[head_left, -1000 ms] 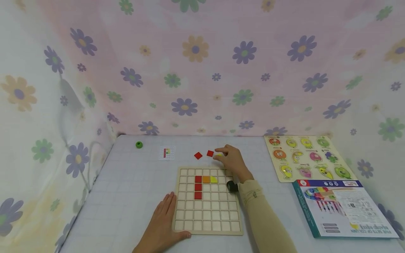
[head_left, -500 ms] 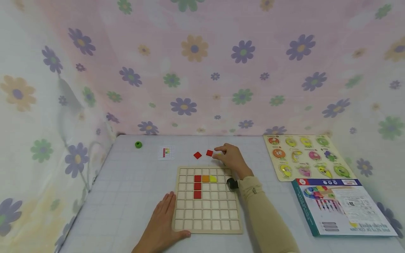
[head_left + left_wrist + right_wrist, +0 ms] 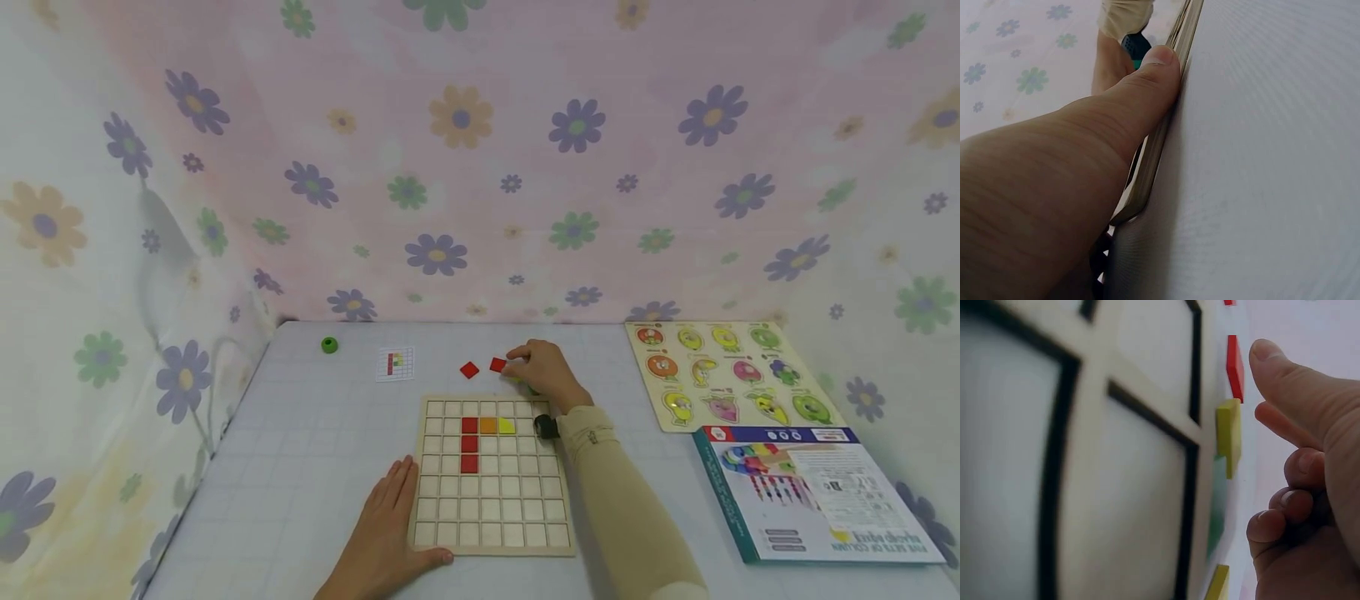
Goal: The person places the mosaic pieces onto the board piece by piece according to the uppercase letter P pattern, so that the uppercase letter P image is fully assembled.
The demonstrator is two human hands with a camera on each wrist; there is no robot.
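Nearest, the left hand [image 3: 386, 533] lies flat, fingers straight, thumb against the grid board [image 3: 491, 475] at its 8 o'clock corner. Beyond the board's 12 o'clock edge, the right hand [image 3: 543, 373] hovers loosely curled, gripping nothing, over a yellow tile [image 3: 1229, 434]; two red tiles [image 3: 483, 367] lie at its 9 o'clock.

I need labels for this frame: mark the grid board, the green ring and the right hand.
grid board [image 3: 491, 508], head view, on its bare lower cells.
green ring [image 3: 329, 344], head view, on its top face.
right hand [image 3: 546, 372], head view, on the back of the hand.
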